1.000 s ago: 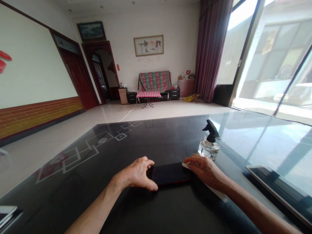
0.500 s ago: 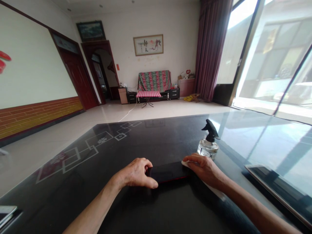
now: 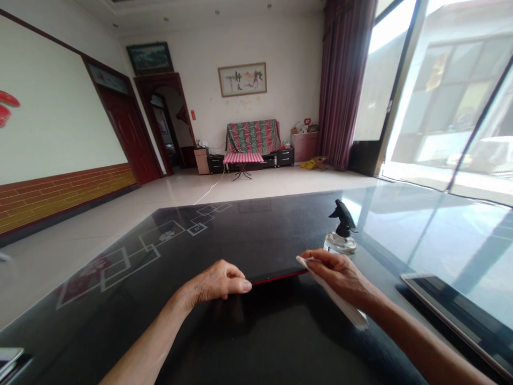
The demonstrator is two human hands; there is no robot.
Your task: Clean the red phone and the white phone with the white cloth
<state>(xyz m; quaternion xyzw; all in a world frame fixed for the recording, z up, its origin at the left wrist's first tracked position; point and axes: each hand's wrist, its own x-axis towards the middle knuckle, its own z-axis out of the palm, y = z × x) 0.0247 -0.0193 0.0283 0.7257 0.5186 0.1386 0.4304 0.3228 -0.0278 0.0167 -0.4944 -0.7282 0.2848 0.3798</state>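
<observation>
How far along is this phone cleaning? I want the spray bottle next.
The spray bottle stands on the table, released. In hand: left hand steadies the dark phone, right hand presses a white cloth at its end. Wiping looks unfinished.

phone [image 3: 276, 276] | dark, red-edged (tilted) | white cloth [image 3: 334, 293] beside

Home living room: covered sofa [image 3: 251, 136], framed calligraphy [image 3: 242, 79], purple curtains [image 3: 343, 80], wooden doors [image 3: 130, 131], tiled floor [image 3: 260, 184], glossy black table [image 3: 260, 230].
</observation>
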